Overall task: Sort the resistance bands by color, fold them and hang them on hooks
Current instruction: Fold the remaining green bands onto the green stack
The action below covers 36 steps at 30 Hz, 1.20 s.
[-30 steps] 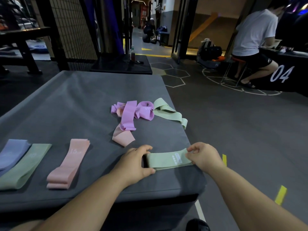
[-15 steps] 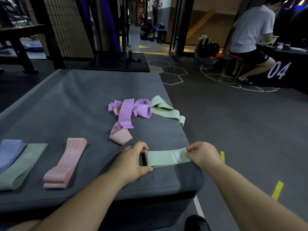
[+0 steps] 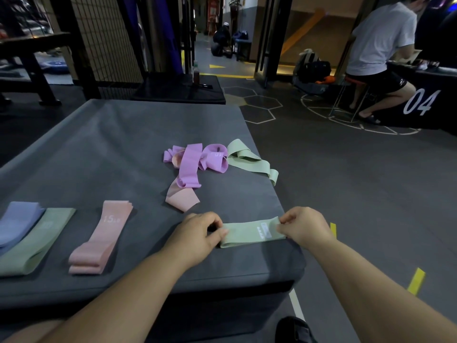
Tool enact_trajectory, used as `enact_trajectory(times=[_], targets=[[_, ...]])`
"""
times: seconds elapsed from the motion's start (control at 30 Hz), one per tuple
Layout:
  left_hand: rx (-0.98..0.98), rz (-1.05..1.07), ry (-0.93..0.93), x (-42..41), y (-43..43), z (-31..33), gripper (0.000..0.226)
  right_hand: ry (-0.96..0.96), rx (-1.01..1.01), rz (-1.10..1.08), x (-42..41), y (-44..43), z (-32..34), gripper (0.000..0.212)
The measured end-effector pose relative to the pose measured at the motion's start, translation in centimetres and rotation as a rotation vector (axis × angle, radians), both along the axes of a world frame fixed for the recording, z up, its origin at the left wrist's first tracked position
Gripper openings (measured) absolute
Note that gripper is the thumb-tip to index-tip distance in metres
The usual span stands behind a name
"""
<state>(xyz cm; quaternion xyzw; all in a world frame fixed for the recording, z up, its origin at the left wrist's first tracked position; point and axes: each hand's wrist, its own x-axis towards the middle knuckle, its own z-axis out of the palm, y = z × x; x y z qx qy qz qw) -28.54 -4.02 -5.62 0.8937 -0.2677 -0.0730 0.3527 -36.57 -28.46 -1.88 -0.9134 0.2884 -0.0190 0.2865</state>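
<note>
1. Your left hand (image 3: pixel 195 233) and right hand (image 3: pixel 304 227) each pinch one end of a light green resistance band (image 3: pixel 249 233). The hands are apart, with the band's length between them.
2. This band lies flat on the grey padded platform (image 3: pixel 123 144), near its front right corner, straight ahead of you. Its long axis runs left to right, one end per hand, so neither hand is nearer. A white label faces up towards the right end.
3. Judgement: the fold turns on that axis. One end must travel across to the other along the left-right line.
4. Leftward along the front sit a folded pink band (image 3: pixel 101 238) marked 15, then a folded green band (image 3: pixel 37 241) touching a blue-violet band (image 3: pixel 17 221). The green stack is on your left hand's side.
5. Farther back, mid-platform, is an unsorted tangle. Purple bands (image 3: pixel 195 162) lie over a loose pink band (image 3: pixel 183 198), and a loose green band (image 3: pixel 249 160) trails towards the right edge.
6. No bin, tray or hooks are in view, so you cannot tell where the hanging spot is.
</note>
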Motion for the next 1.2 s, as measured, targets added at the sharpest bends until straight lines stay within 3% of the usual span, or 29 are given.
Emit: enact_trajectory(times=[0.1, 0.6, 0.7, 0.87, 0.97, 1.2], targets=[[0.03, 0.018, -0.049, 0.0, -0.2, -0.1, 0.008, 0.001, 0.016, -0.019, 0.1, 0.0, 0.2, 0.007], [0.014, 0.12, 0.048, -0.2, -0.7, 0.4, 0.035, 0.023, 0.004, -0.026, 0.2, 0.3, 0.6, 0.008], [0.143, 0.211, 0.003, -0.5, -0.9, 1.1, 0.04, 0.029, 0.065, -0.003, 0.5, 0.2, 0.4, 0.013], [0.258, 0.254, 0.068, -0.7, -1.1, 1.8, 0.027, 0.036, 0.095, 0.003, 0.7, 0.2, 0.2, 0.011], [0.207, 0.231, 0.098, -0.7, -1.3, 1.6, 0.016, 0.047, 0.085, -0.015, 1.0, 0.3, 0.3, 0.012], [-0.072, 0.216, 0.224, -0.7, -1.2, 1.4, 0.017, 0.005, 0.204, -0.047, 1.3, 0.3, 0.4, 0.015]])
